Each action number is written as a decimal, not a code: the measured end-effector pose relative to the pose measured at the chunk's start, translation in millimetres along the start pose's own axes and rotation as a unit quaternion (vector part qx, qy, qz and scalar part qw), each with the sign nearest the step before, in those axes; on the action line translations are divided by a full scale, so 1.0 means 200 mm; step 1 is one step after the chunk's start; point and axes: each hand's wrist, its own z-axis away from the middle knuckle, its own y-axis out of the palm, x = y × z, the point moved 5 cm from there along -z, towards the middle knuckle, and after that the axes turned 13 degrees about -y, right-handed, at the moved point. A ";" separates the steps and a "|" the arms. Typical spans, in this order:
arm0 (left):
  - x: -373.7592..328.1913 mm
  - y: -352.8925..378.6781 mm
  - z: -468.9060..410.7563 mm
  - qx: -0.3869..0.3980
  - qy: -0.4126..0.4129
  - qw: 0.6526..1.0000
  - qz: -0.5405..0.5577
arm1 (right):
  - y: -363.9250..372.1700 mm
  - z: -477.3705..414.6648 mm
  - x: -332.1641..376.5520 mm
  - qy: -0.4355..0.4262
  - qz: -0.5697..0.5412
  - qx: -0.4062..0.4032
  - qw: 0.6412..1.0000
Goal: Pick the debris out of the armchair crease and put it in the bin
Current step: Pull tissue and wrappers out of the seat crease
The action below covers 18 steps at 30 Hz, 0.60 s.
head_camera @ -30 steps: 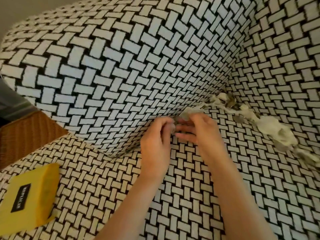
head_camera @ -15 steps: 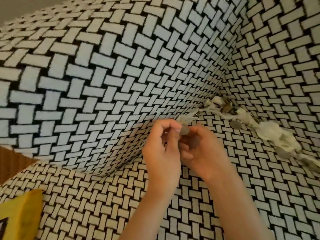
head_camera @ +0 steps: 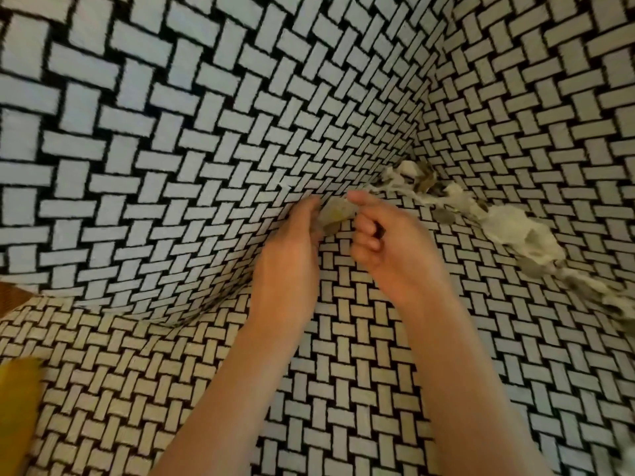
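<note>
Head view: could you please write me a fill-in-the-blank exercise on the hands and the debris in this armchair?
1. The armchair is covered in a black-and-____ weave.
2. The left hand and right hand hold a pale scrap between them at the seat's ____.
3. More debris lies strung out to the ____ of both hands.
4. A ____ object shows at the bottom-left edge.
Missing words: white; crease; right; yellow.

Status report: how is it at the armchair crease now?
Left hand and right hand pinch a pale scrap at crease. More debris along crease, further right. Nothing in the way.
</note>
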 end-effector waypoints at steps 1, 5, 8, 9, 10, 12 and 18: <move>0.00 0.02 -0.01 0.016 -0.011 1.000 -0.022 | -0.02 -0.01 0.03 -0.044 0.110 -0.009 0.993; -0.01 0.04 -0.02 0.017 -0.037 0.999 -0.001 | -0.01 -0.01 0.08 -0.188 0.526 0.018 0.829; 0.00 0.04 -0.02 0.008 -0.047 0.999 0.020 | 0.05 -0.01 0.03 -0.202 0.661 0.054 0.721; 0.01 0.04 -0.01 0.006 -0.050 0.999 0.019 | 0.06 -0.01 0.03 -0.204 0.691 0.056 0.691; 0.01 0.04 -0.01 0.003 -0.053 0.998 0.017 | 0.07 -0.01 0.03 -0.206 0.712 0.059 0.669; 0.02 0.03 0.00 -0.017 -0.052 0.998 0.029 | 0.08 -0.01 0.02 -0.216 0.724 0.062 0.652; 0.09 -0.03 0.10 -0.113 -0.120 0.959 0.232 | 0.08 -0.03 0.03 -0.252 0.719 0.031 0.647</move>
